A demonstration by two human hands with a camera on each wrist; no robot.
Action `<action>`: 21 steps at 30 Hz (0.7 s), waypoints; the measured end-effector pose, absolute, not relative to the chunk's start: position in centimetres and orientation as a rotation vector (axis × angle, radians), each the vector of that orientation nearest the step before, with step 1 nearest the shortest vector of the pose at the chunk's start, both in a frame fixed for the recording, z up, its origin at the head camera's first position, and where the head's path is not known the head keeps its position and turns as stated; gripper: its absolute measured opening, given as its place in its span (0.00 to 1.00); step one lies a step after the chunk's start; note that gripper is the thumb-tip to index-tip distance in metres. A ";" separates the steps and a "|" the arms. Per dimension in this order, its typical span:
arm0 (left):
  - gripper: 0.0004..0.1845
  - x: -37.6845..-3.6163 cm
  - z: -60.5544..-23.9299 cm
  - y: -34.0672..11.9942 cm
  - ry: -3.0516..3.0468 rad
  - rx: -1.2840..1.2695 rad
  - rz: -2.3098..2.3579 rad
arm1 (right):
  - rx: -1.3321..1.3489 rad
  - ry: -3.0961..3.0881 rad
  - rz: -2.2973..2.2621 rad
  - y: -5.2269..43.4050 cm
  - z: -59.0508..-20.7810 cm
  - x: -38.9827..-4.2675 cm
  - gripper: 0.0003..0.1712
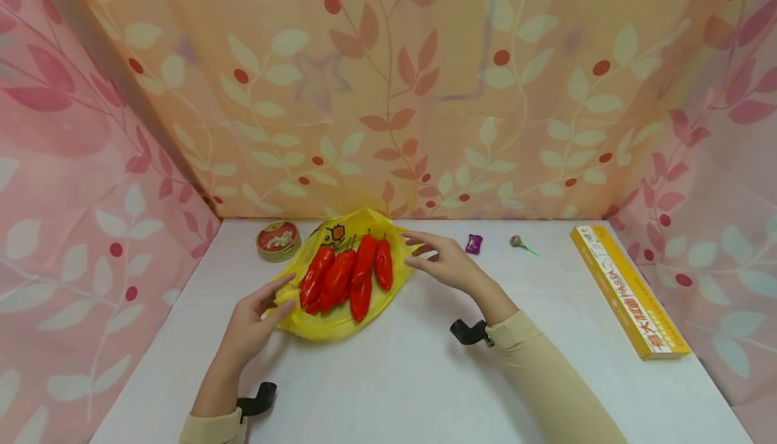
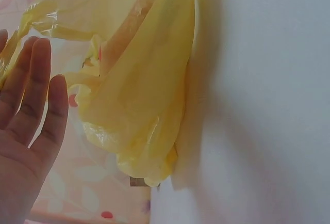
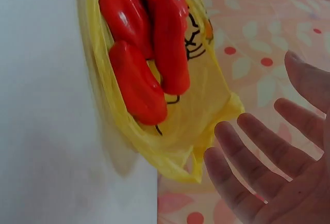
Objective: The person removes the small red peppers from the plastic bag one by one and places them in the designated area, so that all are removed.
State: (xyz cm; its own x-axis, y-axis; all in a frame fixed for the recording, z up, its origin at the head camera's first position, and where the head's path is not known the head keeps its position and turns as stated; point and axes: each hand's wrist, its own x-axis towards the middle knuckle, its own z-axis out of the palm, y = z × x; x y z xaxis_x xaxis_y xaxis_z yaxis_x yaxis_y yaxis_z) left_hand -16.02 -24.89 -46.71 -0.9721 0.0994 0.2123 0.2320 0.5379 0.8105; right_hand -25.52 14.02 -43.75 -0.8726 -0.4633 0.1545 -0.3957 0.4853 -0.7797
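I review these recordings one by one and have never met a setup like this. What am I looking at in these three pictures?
There is no machine here: a person works with two bare hands. The widest picture comes from a camera worn on the head, looking down. The other two come from cameras worn on the left and right wrists.

On the white table lies an open yellow bag with red peppers in it. Around it are a round tin, a purple wrapped sweet, what looks like a lollipop, and a pasta box.

The left hand and right hand are at opposite sides of the bag. Neither appears to grip anything; whether fingertips touch the bag is hard to tell.
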 end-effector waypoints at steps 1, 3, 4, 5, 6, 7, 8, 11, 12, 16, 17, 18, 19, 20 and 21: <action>0.26 -16.0 -46.7 -24.9 -2.627 -0.281 -1.421 | -0.769 2.627 -1.360 13.6 -43.9 -25.7 0.33; 0.26 -16.0 -46.7 -24.8 -2.623 -0.277 -1.429 | -0.778 2.605 -1.362 12.8 -44.2 -26.0 0.33; 0.26 -16.0 -46.7 -24.8 -2.624 -0.273 -1.429 | -0.786 2.594 -1.362 12.4 -44.3 -26.1 0.33; 0.26 -16.0 -46.7 -24.8 -2.624 -0.269 -1.430 | -0.789 2.588 -1.362 12.0 -44.4 -26.2 0.33; 0.26 -16.0 -46.7 -24.8 -2.625 -0.265 -1.430 | -0.794 2.580 -1.367 11.6 -44.5 -26.4 0.33; 0.26 -16.1 -46.7 -24.7 -2.626 -0.263 -1.432 | -0.800 2.575 -1.365 11.2 -44.6 -26.5 0.33; 0.26 -16.1 -46.8 -24.7 -2.627 -0.262 -1.436 | -0.804 2.571 -1.362 10.9 -44.7 -26.6 0.33; 0.26 -16.2 -46.8 -24.6 -2.627 -0.255 -1.443 | -0.816 2.553 -1.350 9.7 -45.1 -27.1 0.35; 0.26 -16.2 -46.9 -24.6 -2.627 -0.254 -1.445 | -0.816 2.550 -1.343 9.2 -45.3 -27.3 0.36; 0.26 -16.1 -46.8 -24.6 -2.626 -0.255 -1.447 | -0.796 2.556 -1.306 7.7 -45.7 -27.7 0.39; 0.26 -16.1 -46.8 -24.6 -2.625 -0.254 -1.447 | -0.784 2.568 -1.296 7.4 -45.8 -27.8 0.39; 0.26 -16.1 -46.8 -24.6 -2.626 -0.253 -1.447 | -0.773 2.581 -1.292 7.1 -45.9 -28.0 0.39; 0.25 -16.1 -46.8 -24.6 -2.625 -0.251 -1.449 | -0.764 2.591 -1.292 6.8 -46.0 -28.1 0.39; 0.25 -16.0 -46.8 -24.5 -2.626 -0.249 -1.449 | -0.756 2.601 -1.295 6.6 -46.1 -28.2 0.39; 0.25 -16.0 -46.8 -24.5 -2.627 -0.247 -1.453 | -0.748 2.608 -1.301 6.4 -46.3 -28.3 0.39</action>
